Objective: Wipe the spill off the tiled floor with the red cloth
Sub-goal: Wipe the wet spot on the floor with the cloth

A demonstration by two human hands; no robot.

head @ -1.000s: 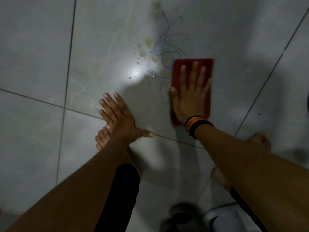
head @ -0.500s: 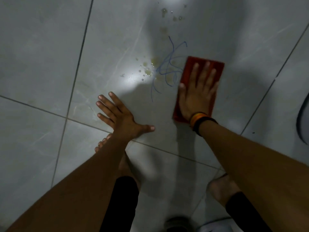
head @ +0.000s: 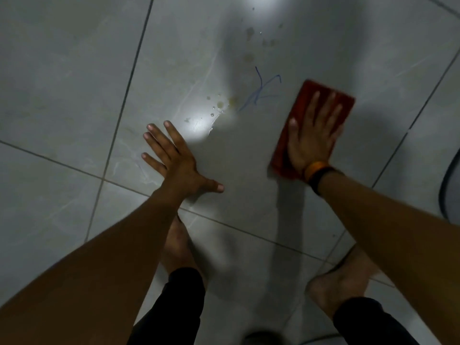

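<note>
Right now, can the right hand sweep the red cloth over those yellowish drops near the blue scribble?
Probably yes: the right hand lies flat on the red cloth, with only bare tile between it and the drops.

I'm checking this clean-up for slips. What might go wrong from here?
The cloth under the right hand lies to the right of the yellowish drops and blue scribble, so a stroke here may miss them. More stains sit farther up and might be skipped. The left hand and a bare foot rest on glossy tile near the wet spot and may slide.
</note>
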